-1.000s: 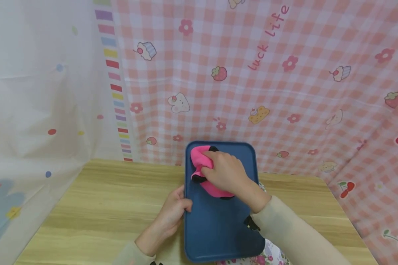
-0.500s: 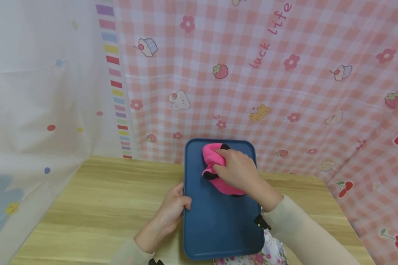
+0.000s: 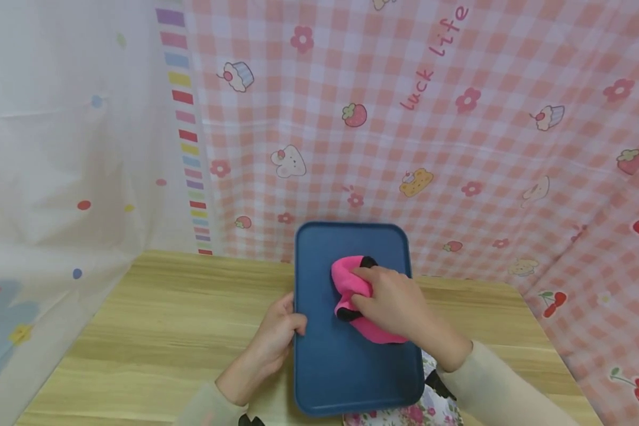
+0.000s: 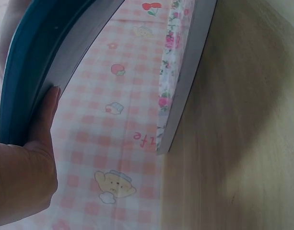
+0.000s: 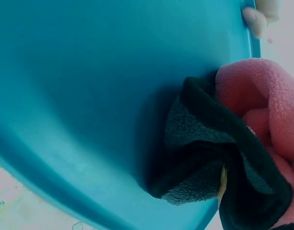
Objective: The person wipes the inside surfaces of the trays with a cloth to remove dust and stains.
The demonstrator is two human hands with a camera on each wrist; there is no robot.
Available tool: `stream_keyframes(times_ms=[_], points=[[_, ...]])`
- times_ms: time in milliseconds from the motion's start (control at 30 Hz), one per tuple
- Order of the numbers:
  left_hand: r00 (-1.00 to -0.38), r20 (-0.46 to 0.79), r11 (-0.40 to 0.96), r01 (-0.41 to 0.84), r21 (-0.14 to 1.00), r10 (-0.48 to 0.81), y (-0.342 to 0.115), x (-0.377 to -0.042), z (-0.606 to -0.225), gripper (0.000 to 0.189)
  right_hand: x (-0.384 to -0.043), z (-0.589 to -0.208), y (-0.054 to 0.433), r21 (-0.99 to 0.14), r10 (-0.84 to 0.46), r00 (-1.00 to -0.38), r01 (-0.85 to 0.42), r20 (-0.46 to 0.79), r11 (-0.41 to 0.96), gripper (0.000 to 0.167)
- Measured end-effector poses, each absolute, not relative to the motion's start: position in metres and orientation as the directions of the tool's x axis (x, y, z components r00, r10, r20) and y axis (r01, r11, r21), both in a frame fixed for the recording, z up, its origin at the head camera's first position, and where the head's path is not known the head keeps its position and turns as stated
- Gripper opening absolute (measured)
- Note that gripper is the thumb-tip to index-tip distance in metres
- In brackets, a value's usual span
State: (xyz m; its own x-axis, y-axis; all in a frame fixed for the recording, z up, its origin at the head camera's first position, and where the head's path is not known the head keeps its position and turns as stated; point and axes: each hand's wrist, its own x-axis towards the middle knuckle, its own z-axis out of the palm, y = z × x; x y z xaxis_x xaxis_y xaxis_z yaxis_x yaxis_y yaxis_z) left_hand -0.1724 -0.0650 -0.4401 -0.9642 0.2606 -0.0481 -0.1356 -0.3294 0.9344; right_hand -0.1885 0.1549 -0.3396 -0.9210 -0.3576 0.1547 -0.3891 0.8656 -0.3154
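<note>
A blue rectangular tray (image 3: 325,373) with a raised rim is held tilted up in the head view. At its left edge my left hand (image 3: 274,331) grips the rim, thumb over the front. In the left wrist view, fingers (image 4: 43,124) of that hand lie against the tray's underside. My right hand (image 3: 394,302) holds a bunched pink cloth (image 3: 346,275) with black edging against the tray's face, right of its middle. Close up in the right wrist view, the cloth (image 5: 276,96) shows dark folds touching the blue surface. Part of the right fingers is hidden in it.
Below the tray, a floral-patterned thing (image 3: 423,411) lies on the wood-grain table (image 3: 191,331); the left wrist view shows its grey side (image 4: 192,76). A pink checked curtain (image 3: 319,142) hangs behind, and a white one (image 3: 85,148) at the left.
My right hand has slid the pink cloth across the tray from its upper left to the right, then downward. The left hand keeps its grip, and the tray has barely moved.
</note>
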Motion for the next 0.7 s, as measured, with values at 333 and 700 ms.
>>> stream_keyframes(times_ms=[333,700], points=[[-0.964,-0.048,-0.349,-0.140,0.927,0.261,-0.067,-0.174,-0.440,0.080,-0.163,-0.354,0.163,-0.303,-0.410,-0.903,-0.428,0.125,0.851,0.041],[-0.969,-0.055,-0.354,-0.141,0.925,0.243,-0.068,-0.174,-0.440,0.076,-0.138,-0.371,0.178,-0.318,-0.540,-0.837,-0.536,0.084,0.782,0.039]])
